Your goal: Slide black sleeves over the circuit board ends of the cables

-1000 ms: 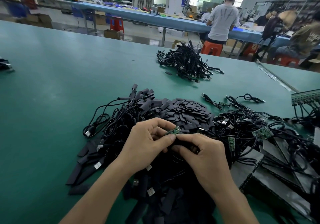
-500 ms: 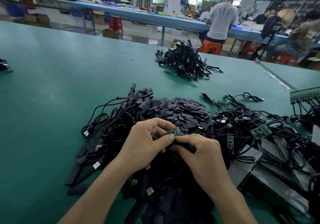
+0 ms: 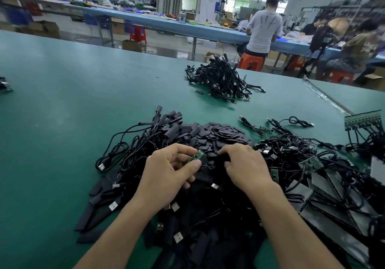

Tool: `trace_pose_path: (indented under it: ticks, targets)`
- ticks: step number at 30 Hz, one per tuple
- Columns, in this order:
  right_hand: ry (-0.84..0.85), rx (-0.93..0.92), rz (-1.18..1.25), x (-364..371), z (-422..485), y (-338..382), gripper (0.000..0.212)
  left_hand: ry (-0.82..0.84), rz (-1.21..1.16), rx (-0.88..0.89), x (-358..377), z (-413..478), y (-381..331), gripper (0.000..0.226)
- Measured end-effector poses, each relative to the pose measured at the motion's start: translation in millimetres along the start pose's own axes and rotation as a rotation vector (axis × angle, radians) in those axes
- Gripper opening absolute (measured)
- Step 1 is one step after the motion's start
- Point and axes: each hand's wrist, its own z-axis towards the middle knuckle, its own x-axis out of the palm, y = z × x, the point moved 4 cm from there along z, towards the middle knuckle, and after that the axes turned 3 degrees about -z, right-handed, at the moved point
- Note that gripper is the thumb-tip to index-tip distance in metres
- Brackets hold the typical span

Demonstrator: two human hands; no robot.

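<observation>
Left hand [image 3: 169, 174]: pinches a small green circuit board [image 3: 196, 155] between thumb and fingertips, the board's free end pointing toward 1 o'clock.
Right hand [image 3: 246, 164]: palm down at 3 o'clock of the left hand, apart from it, fingers curled into the heap of black sleeves [image 3: 220, 135]; whether it grips a sleeve I cannot tell.
Sleeve heap: flat black pieces piled at 12 o'clock of both hands, touching the right fingertips.
Sleeved cables [image 3: 150, 143]: a tangle at 10 o'clock of the left hand, black tubes over their ends, silver USB plugs [image 3: 101, 166] poking out at the edge.
Bare cables [image 3: 308, 160]: a tangle at 3 o'clock of the right hand, green boards uncovered among the wires.
Grey panel strips [image 3: 333, 212]: lying under that tangle at 4 o'clock.
Board strip [image 3: 362, 119]: a row of green boards with wires hanging, at 2 o'clock near the frame edge.
Far bundle [image 3: 223, 81]: a separate pile of black cables at 12 o'clock, well apart from the hands.
Table [image 3: 62, 112]: green surface under everything.
Background: people seated on orange stools [image 3: 250, 61] at a long blue bench.
</observation>
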Motion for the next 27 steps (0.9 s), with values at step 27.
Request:
trace_pose_path:
  ticks: [27]
  targets:
    - [-0.397, -0.245, 0.790, 15, -60, 11, 0.026, 0.135, -0.002, -0.024, 10, -1, -3, 0.031]
